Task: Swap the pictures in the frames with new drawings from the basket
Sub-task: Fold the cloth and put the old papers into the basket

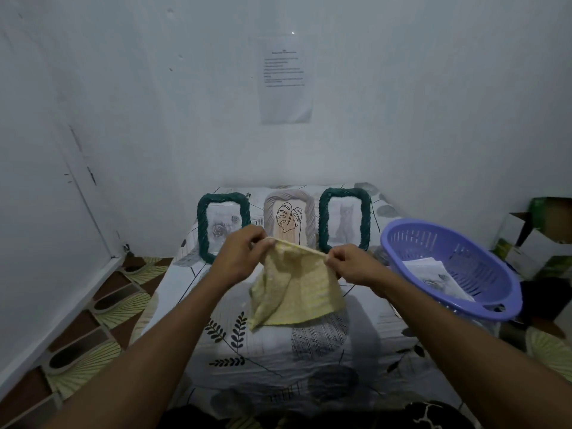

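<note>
While left hand (244, 253) and right hand (354, 264) pinch yellow cloth (298, 292), middle frame (289, 198) partly hidden, basket (464, 252) beside.

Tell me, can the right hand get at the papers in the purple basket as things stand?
Probably not yet: the right hand pinches the yellow cloth. Nothing stands between it and the papers in the purple basket, so freeing it should suffice.
</note>
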The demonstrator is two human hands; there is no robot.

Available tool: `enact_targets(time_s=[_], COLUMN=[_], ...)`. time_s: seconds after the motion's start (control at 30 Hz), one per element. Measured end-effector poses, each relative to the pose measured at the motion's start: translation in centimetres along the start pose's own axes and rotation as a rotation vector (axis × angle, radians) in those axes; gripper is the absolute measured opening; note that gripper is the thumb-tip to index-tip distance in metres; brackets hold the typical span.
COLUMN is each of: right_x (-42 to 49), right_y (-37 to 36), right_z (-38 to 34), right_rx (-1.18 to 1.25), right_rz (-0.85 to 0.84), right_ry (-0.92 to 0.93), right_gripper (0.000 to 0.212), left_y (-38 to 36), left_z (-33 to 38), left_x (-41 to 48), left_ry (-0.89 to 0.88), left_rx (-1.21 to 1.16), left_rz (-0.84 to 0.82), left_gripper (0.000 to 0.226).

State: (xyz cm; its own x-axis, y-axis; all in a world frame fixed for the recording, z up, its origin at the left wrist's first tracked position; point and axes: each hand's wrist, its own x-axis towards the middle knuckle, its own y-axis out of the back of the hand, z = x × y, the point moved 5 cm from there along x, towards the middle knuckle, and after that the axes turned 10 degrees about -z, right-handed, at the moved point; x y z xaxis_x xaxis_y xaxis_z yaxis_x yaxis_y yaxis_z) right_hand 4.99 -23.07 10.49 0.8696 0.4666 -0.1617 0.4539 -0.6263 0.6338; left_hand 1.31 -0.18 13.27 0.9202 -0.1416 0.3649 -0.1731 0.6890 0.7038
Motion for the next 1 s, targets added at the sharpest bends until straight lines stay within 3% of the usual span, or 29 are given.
enact_targets(time_s=[0.1, 0.17, 0.33, 0.57, 0.7, 0.83, 1.0], right_x=[0.5, 0.6, 0.4, -0.3, -0.4, -0.6, -0.3], right_y=[2.3, 3.9, 6.3, 7.4, 8.0, 8.9, 10.5], right_z=[-1.4, -2.6, -3.1, -2.5, -1.4, -1.8, -2.4], right_rx=[-0.178, -0.308, -0.418, -0.142, -0.211, -0.404, -0.433], right_rz=[0.22, 0.267, 0.04, -0.265, -0.329, -0.224, 0.024], right_ry=[0.054, 0.145, 0.23, 0.242, 0.215, 0.256, 0.277], right_gripper=[0.025, 0.02, 0.017, 0.018, 0.023, 0.027, 0.022], left_y=[1.4, 2.2, 4.1, 4.7, 5.3, 5.8, 6.4], left_z=[0.4, 0.5, -0.5, -0.9, -1.5, -2.2, -1.5], left_x=[1.0, 1.5, 2.1, 2.4, 2.2, 2.2, 2.1], left_ry=[0.001, -0.007, 0.009, 0.004, 0.03, 0.093, 0.072], left_rx=[0.035, 0.06, 0.098, 0.158, 0.178, 0.181, 0.171], left_rz=[-0.028, -0.037, -0.076, -0.162, -0.12, -0.049, -0.049], left_gripper=[0.027, 0.03, 0.03, 0.013, 0.011, 0.013, 0.026])
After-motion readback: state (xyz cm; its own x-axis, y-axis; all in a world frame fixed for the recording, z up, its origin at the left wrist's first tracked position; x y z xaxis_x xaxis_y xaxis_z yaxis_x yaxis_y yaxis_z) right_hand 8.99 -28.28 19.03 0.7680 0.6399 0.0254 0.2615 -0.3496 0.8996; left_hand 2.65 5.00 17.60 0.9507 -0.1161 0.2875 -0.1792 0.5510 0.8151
